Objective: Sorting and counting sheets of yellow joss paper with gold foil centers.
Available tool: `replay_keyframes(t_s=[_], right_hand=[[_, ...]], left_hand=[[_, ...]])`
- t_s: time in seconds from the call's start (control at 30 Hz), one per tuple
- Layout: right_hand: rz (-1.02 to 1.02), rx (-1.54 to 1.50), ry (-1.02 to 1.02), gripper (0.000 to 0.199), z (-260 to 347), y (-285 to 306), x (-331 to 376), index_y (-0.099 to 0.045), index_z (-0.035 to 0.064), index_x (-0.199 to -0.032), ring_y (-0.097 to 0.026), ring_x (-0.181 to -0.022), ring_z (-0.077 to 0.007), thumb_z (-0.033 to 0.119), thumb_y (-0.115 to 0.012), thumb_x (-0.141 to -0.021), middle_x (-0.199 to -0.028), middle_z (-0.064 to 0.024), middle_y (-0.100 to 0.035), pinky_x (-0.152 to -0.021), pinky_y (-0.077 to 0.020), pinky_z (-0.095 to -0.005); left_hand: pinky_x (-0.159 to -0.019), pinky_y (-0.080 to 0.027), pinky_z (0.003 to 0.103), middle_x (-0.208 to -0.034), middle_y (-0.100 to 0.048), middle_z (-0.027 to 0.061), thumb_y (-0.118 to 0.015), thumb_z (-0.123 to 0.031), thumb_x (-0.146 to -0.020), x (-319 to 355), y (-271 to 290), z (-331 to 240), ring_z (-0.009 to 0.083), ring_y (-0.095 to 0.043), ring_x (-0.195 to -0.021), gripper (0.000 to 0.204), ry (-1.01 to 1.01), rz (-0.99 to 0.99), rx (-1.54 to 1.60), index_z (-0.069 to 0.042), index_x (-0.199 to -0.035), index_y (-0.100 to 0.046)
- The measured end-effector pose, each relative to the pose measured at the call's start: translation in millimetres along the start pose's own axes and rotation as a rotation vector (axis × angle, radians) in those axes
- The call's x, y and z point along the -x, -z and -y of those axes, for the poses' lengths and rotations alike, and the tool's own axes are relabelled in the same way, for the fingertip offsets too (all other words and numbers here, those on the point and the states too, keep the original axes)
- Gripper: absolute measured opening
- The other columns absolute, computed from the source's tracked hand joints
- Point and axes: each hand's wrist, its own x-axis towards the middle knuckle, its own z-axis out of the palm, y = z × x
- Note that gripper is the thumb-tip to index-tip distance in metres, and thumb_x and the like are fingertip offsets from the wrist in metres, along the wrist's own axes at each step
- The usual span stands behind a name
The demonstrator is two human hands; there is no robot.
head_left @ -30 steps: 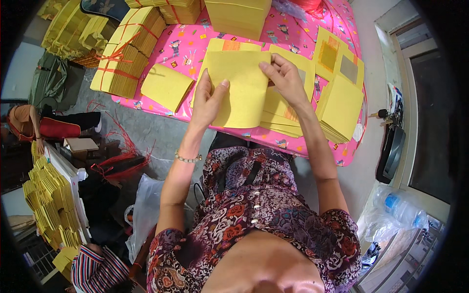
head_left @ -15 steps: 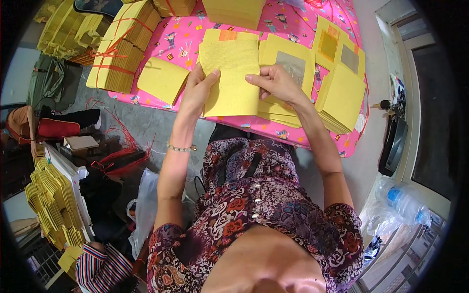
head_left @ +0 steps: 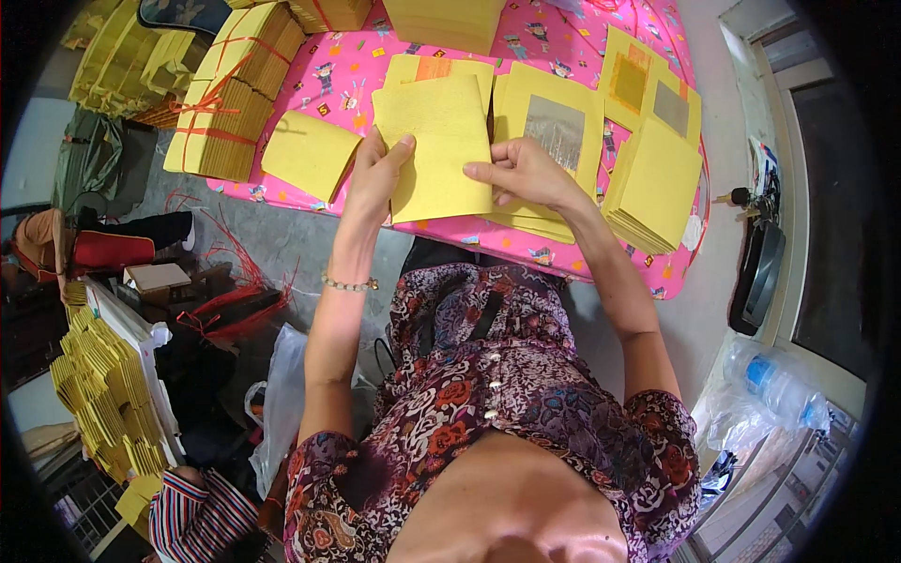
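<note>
Both hands hold one yellow paper sheet (head_left: 439,141) above the near edge of the pink patterned table (head_left: 347,70). The left hand (head_left: 375,174) grips the sheet's left edge, fingers closed on it with the fingertips lying on its upper face. The right hand (head_left: 521,172) pinches the sheet's right edge between thumb and fingers. The sheet is lifted and tilted, its near corner overhanging the table edge.

Just right of the sheet, and partly under the right hand, lies a stack of yellow sheets with a silver foil square (head_left: 556,129) on the top one. Further right sits a plain yellow stack (head_left: 652,188), and beyond it two sheets bearing foil squares (head_left: 648,84). A small loose yellow pile (head_left: 308,155) lies just left of the left hand. At the far left of the table stand bundles tied with red string (head_left: 230,103). A tall yellow stack (head_left: 441,19) stands at the far edge.

On the floor to the left lie red strings (head_left: 230,300) and a white plastic bag (head_left: 282,403); more yellow paper (head_left: 103,394) is heaped at the near left. A plastic bottle (head_left: 779,385) lies at the right.
</note>
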Motion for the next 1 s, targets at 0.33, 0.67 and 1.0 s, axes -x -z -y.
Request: replay_keyframes(t_s=[0.33,0.67,1.0], right_hand=[[0.008,-0.084,0.012,0.027,-10,-9,11,-0.065,0.0027,-0.092,-0.055,-0.061,-0.0022,0.028,-0.066,-0.085,-0.074,-0.0002,-0.063,-0.054,-0.0463,-0.0169],[-0.161,-0.150,0.111,0.026,4,2,-7,-0.064,0.0029,-0.093,-0.059,-0.066,-0.0049,0.028,-0.062,-0.088,-0.075,0.0002,-0.064,-0.058,-0.0467,-0.0175],[-0.180,-0.119,0.160,0.028,13,-3,-17,-0.063,0.0014,-0.085,-0.057,-0.058,-0.0048,0.029,-0.062,-0.087,-0.070,-0.0010,-0.063,-0.053,-0.0455,-0.0185]], left_hand=[[-0.089,-0.044,0.029,-0.117,-0.057,0.0116,-0.048,-0.006,-0.092,5,-1,-2,0.0160,-0.055,-0.106,0.031,-0.093,-0.151,0.020,0.002,-0.122,-0.044],[-0.089,-0.044,0.030,-0.118,-0.054,0.0129,-0.047,-0.005,-0.092,22,-7,-3,0.0162,-0.054,-0.106,0.035,-0.126,-0.106,-0.003,0.002,-0.125,-0.039],[-0.096,-0.039,0.032,-0.123,-0.051,0.0117,-0.045,-0.003,-0.091,39,-10,-5,0.0162,-0.048,-0.114,0.039,-0.127,-0.063,-0.043,0.001,-0.129,-0.037]])
